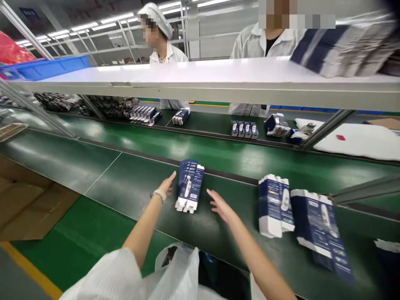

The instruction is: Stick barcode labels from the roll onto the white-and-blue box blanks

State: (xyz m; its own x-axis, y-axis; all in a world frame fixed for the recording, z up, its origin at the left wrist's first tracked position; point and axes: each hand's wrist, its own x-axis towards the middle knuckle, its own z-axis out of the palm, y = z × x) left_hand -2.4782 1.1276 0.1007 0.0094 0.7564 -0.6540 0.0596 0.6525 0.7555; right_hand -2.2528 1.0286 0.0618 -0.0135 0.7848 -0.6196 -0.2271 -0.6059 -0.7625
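A small stack of flattened blue-and-white cartons [190,187] lies on the dark green work surface in front of me, its pieces slightly fanned. To its left is my left hand [168,184], fingers stretched out and thumb side up, very near the stack's edge. My right hand [221,205] is on the other side, a short gap from the cartons, with its fingers extended and nothing in it. Further right lie another carton stack [275,206] and a spread-out pile of flat cartons [318,225].
A green conveyor belt [150,143] runs beyond the work surface, below a white shelf [193,77]. Formed boxes [244,129] stand on the far side, where two people in white coats are. A brown cardboard box [28,200] is at lower left; a metal post [328,129] slants at right.
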